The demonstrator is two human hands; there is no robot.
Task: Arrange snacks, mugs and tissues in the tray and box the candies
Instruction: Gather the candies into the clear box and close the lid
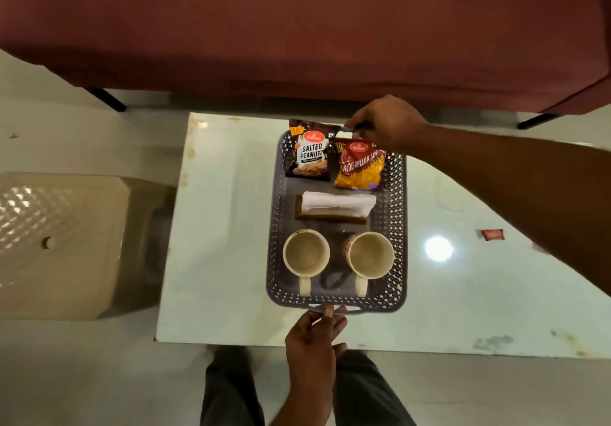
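Observation:
A grey perforated tray (396,214) lies lengthwise on the white table (224,227). Inside, at its far end, stand a salted peanuts packet (309,157) and a yellow-red bhujia packet (360,167). A wooden holder with white tissues (337,205) lies across the middle. Two cream mugs, left (306,253) and right (371,254), stand at the near end with handles toward me. My left hand (314,329) grips the tray's near handle. My right hand (386,124) grips the far handle, above the bhujia packet. A red candy (492,234) lies on the table to the right.
A maroon sofa (297,28) runs along the far side of the table. A beige plastic stool (66,243) stands on the floor to the left. My legs are below the table's near edge. A lamp glare shows on the table right of the tray.

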